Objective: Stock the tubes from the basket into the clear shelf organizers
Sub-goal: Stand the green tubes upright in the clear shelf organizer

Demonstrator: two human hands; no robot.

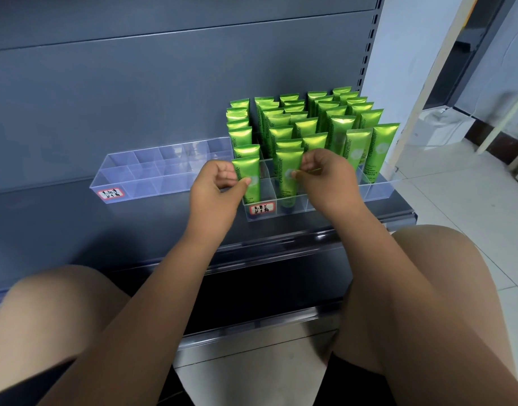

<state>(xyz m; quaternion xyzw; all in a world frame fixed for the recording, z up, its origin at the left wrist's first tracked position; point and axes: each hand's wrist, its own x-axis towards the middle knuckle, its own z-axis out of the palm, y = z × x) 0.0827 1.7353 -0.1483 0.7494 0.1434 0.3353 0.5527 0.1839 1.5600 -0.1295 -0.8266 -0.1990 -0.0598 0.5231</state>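
Observation:
Several green tubes [334, 118] stand upright in the clear organizer [377, 190] on the right of the grey shelf. My left hand [219, 183] pinches the front-left green tube [249, 171] with thumb and fingers. My right hand [325, 174] pinches the front green tube [288, 168] in the neighbouring row. Both tubes stand in front compartments of the right organizer. A second clear organizer [146, 171] to the left holds no tubes. The basket is out of view.
The grey shelf board [76, 224] runs left of the organizers, with a back panel behind. Red-bordered labels [111, 193] mark the organizer fronts. My knees [445, 259] sit below the shelf edge. White tiled floor [462, 200] lies to the right.

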